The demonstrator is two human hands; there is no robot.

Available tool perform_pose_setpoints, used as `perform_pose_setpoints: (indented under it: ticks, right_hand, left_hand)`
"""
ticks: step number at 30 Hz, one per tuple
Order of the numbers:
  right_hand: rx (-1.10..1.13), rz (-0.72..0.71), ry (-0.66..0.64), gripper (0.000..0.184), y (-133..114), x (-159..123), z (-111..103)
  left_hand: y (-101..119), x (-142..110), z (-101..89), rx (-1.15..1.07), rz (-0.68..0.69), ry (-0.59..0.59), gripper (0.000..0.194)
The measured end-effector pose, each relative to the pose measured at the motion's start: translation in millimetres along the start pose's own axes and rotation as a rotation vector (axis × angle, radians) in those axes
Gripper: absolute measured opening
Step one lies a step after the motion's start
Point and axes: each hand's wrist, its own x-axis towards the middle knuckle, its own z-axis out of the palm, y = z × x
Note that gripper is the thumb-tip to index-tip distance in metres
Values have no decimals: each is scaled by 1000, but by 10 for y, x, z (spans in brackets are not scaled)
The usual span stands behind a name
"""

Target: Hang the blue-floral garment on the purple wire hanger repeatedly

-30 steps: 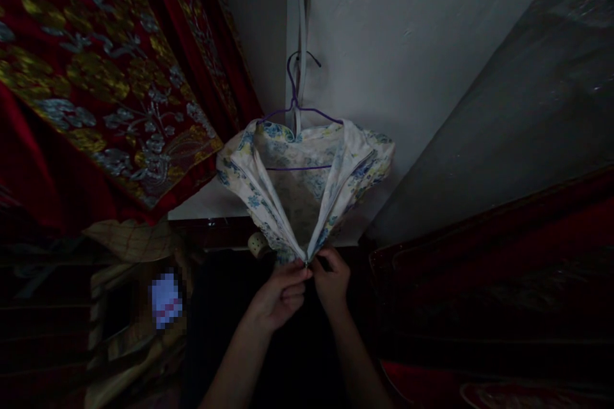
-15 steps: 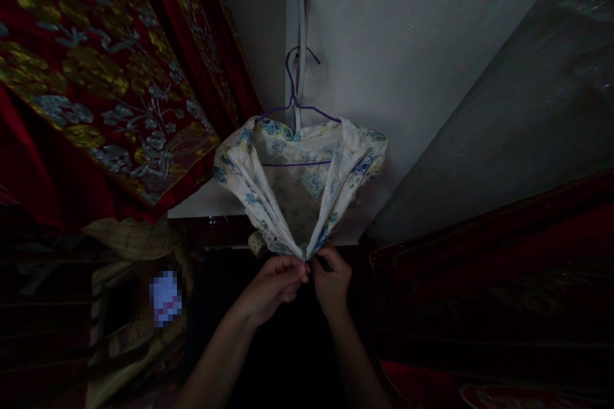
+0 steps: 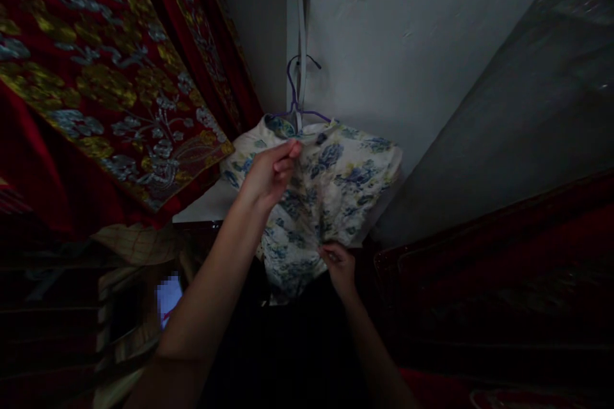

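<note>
A white garment with blue and yellow flowers point(image 3: 330, 163), a zip-front top, hangs on a thin purple hanger point(image 3: 294, 92) against the wall. Its front is closed up to near the collar. My left hand point(image 3: 271, 172) is closed in a pinch at the neckline, where the zipper pull would be; the fingers hide the pull itself. Lower down, my right hand point(image 3: 340, 268) pinches the front of the garment near its lower middle. Folds run down the cloth between the two hands.
Red cloth with gold and silver embroidery point(image 3: 110, 86) drapes at the left. A pale strip point(image 3: 302, 13) runs down the grey wall point(image 3: 407, 32) behind the hanger. Wooden furniture point(image 3: 103, 307) and a blurred bluish item point(image 3: 169, 297) are at lower left. Dark red fabric point(image 3: 527, 236) lies at right.
My left hand has moved up from the bottom of the V-shaped opening to the neckline, and the garment's front has closed. My right hand stays low, slightly further right.
</note>
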Motion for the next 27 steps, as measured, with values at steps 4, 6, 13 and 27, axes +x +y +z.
perform_pose_setpoints:
  ticks: [4, 6, 13, 27]
  right_hand:
    - [-31, -36, -64, 32, -168, 372, -160]
    - [-30, -78, -78, 30, -487, 563, -178]
    - [-14, -628, -215, 37, -2043, 1272, 111]
    - [60, -755, 155, 24, -2580, 1872, -212]
  left_hand:
    - [-112, 120, 152, 250, 205, -92, 12]
    - [-212, 92, 132, 382, 336, -100, 17]
    - [-306, -23, 31, 522, 494, -139, 23]
    - [-914, 2, -763, 957, 192, -243, 16]
